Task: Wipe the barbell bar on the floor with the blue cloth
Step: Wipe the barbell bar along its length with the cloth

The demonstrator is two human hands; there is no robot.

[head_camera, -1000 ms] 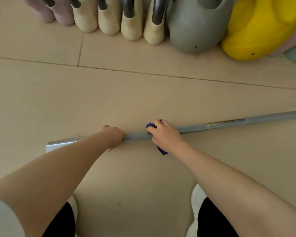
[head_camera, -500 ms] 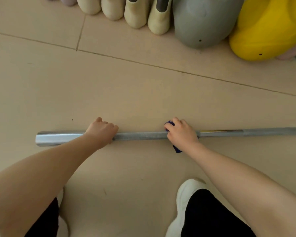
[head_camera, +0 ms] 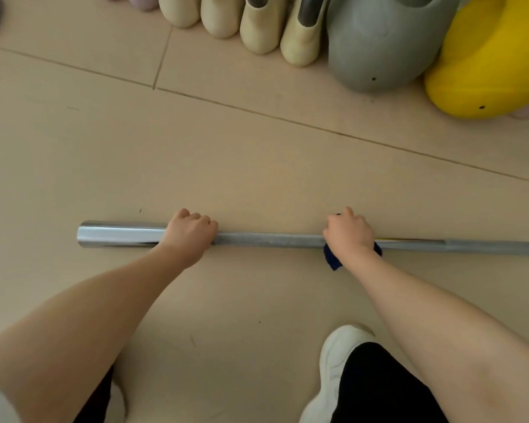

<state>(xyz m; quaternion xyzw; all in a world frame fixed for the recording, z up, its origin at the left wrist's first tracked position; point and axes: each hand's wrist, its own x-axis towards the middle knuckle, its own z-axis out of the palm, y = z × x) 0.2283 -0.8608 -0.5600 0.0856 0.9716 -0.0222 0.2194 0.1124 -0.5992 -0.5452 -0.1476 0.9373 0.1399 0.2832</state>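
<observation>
Since half a second ago, my right hand (head_camera: pixel 349 235) has slid further right along the barbell bar (head_camera: pixel 269 240), and the stretch of bare shaft between my two hands has widened. That hand is clenched over the bar with the blue cloth (head_camera: pixel 333 260) bunched beneath the palm; a dark corner of it hangs out below my wrist and a sliver shows at the right side of my fist. My left hand (head_camera: pixel 190 235) is closed over the bar where the thick polished sleeve meets the thinner shaft.

The bar lies flat on the beige floor (head_camera: pixel 257 166), running nearly level across the view. Its left end stops short with open floor beyond it, while its right end runs out of the frame. Beyond the bar is a broad band of bare floor crossed by a tile seam, and well past that stand cream dumbbells (head_camera: pixel 300 38), a grey kettlebell (head_camera: pixel 379 47) and a yellow kettlebell (head_camera: pixel 489 68) in a row. On my side, my white shoe (head_camera: pixel 333 361) sits near but clear of the bar.

The sleeve at the left shines like chrome; the shaft between my hands is dull grey and finely textured. Right of my fist a smoother section carries a thin yellowish streak.
</observation>
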